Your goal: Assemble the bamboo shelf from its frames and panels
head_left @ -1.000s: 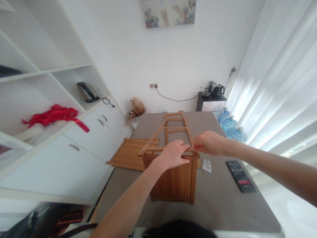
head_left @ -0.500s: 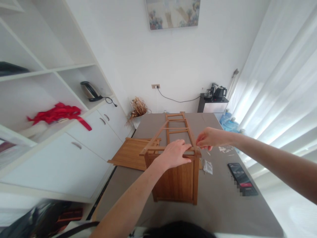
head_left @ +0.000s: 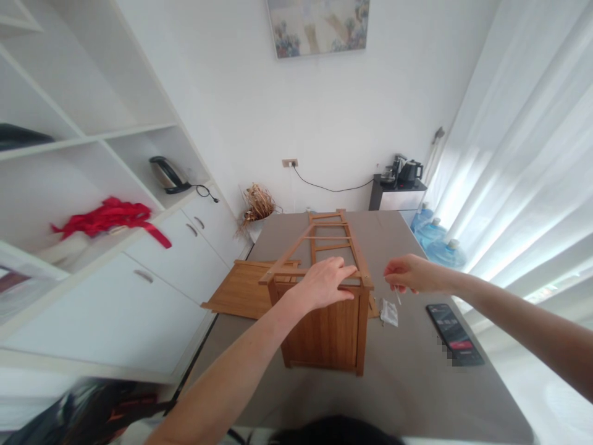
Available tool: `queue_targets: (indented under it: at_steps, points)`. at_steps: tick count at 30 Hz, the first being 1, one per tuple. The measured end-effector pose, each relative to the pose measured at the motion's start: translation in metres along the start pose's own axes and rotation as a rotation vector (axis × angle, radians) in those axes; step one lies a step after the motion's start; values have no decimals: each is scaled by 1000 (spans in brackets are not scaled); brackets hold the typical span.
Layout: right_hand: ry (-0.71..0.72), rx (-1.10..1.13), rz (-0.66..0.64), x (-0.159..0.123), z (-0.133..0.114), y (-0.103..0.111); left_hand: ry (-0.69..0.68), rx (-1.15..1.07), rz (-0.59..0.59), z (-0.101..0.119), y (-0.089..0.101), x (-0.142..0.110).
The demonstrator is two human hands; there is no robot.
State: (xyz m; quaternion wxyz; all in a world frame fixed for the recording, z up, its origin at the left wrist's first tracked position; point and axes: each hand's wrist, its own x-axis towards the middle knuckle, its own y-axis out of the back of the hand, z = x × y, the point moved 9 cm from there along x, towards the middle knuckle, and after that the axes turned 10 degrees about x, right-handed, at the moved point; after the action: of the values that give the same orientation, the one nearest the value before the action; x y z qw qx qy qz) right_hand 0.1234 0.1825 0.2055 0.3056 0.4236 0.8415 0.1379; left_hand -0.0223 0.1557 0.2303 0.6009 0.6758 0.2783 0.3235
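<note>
Frame [head_left: 324,334]: wooden, upright on the table [head_left: 417,395], near the middle; solid panel at its near end, open rails running back toward the wall. Small round fitting [head_left: 367,277] visible at its right top corner.

Left hand [head_left: 328,283]: on the frame's near top rail, fingers over the top, thumb down on the near side; grip closed around the rail, palm hiding part of it.

Right hand [head_left: 405,275]: off the frame, above the table just right of that corner. Fingertips pinched together on a thin rod [head_left: 398,296], one end pointing down; exact type too small to tell.

Clear bag [head_left: 389,313]: on the table, just right of the frame, below the right hand. Phone [head_left: 454,334]: farther right, screen up, partly pixelated.

Board [head_left: 241,289]: flat on the table, left of the frame; contact between the two cannot be told.

Surroundings: shelving at left with red ribbon [head_left: 111,216] and kettle [head_left: 167,175]; dried plant [head_left: 258,203] beyond the table; blue water bottles [head_left: 445,252] by the curtain [head_left: 523,154].
</note>
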Motion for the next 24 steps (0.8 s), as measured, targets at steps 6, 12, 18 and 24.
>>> queue_targets:
  at_steps: [6,12,18,24]
  points:
    - [7,67,13,3,-1,2,-25,29,87,5,7,-7]
    - [81,164,89,2,-16,6,-17,134,167,20,16,-16]
    - [215,94,212,-8,-30,16,12,222,187,39,17,-28]
    - [499,-434,272,-46,-74,-6,41,239,194,45,17,-34]
